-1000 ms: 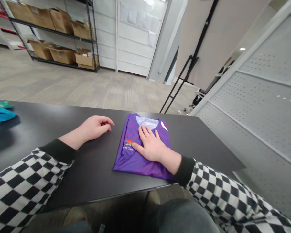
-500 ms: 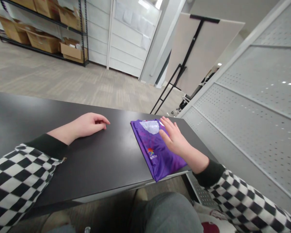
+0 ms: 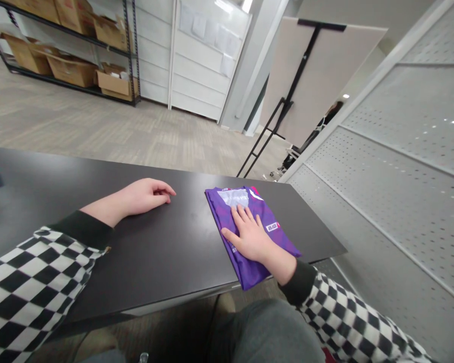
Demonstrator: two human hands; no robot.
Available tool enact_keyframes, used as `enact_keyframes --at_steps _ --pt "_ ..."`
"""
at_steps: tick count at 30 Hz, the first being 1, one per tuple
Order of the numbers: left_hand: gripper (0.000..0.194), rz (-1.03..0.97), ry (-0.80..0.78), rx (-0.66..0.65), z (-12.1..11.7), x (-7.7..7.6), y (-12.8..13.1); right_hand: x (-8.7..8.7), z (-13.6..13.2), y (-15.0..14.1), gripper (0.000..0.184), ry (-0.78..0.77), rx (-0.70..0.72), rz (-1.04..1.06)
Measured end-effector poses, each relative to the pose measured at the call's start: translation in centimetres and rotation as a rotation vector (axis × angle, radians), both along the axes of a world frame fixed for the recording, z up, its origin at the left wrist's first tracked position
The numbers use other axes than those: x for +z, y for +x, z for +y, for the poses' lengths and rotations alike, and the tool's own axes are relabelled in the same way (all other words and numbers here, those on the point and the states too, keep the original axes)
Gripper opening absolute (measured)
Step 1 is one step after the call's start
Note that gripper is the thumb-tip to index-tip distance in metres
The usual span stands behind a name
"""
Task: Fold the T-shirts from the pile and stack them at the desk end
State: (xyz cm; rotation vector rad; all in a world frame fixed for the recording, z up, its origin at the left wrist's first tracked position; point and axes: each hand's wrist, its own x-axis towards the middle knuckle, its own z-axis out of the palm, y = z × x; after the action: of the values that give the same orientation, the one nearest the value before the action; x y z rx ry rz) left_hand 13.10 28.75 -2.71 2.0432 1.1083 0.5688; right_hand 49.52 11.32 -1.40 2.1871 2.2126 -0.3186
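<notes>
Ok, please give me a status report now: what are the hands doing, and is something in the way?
Right hand flat on folded purple jersey. Left hand resting on black table, apart from jersey. Jersey's near corner past table edge.

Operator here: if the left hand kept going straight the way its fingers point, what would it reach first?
Sliding over the black tabletop, the left hand would probably meet the folded purple jersey first, at its upper left edge. The line runs close to that corner, so it might just clear it.
</notes>
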Motion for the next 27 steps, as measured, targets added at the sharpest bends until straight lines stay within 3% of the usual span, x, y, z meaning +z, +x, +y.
enact_keyframes --at_steps 5,13,17,23,27 --pt "0.041 0.015 -0.008 0.000 0.2 -0.2 -0.1 0.5 0.0 -0.3 0.102 0.011 -0.016 0.018" --pt "0.055 0.045 -0.028 -0.008 0.7 -0.9 -0.6 -0.9 0.2 0.7 0.105 0.010 -0.006 0.010" --pt "0.063 0.094 -0.024 0.004 1.2 -1.4 -0.9 -1.2 1.5 5.5 0.102 0.008 -0.085 -0.016" --pt "0.069 0.124 -0.028 0.029 2.0 -2.2 -1.2 -1.1 4.2 15.9 0.096 -0.005 -0.213 -0.074" --pt "0.070 0.121 -0.056 0.046 2.1 -2.5 -1.4 -1.4 5.8 22.2 0.095 -0.006 -0.223 -0.076"
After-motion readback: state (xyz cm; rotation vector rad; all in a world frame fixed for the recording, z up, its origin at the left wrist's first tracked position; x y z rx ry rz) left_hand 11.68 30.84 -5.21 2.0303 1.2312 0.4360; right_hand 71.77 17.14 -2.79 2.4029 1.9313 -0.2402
